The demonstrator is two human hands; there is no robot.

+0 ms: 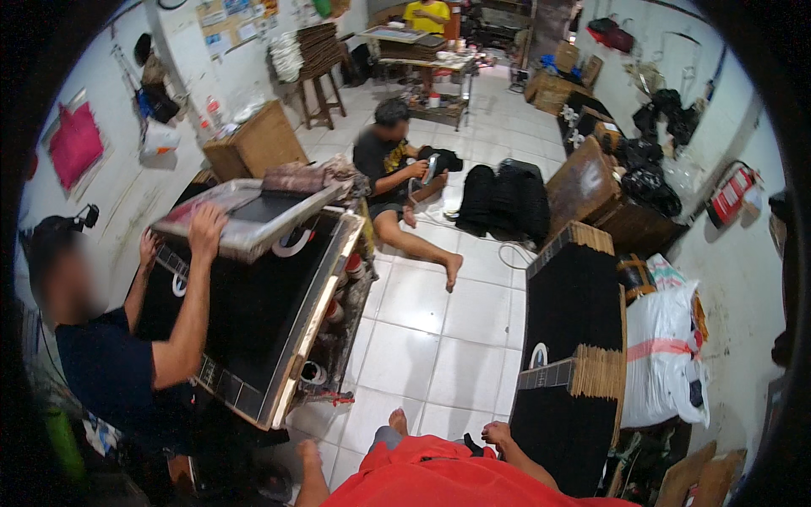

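My left hand (308,456) is held out beside my red shirt (439,473), near the lower edge of the black printing table (245,321), its fingers loose and holding nothing visible. My right hand (495,434) has slightly bent, loose fingers and nothing visible in it, beside stacked black panels on brown boards (564,422). At left, a co-worker in a dark top (110,363) grips a framed screen (245,215) with both hands above the table, where white-printed oval shapes show.
A seated co-worker (389,160) holds a handheld device near black cloth piles (498,198) and a trailing cable on the tiled floor (422,304). White sacks (655,346) and a wooden cabinet (583,186) line the right. Farther back stand another person (427,17) and a worktable (422,63).
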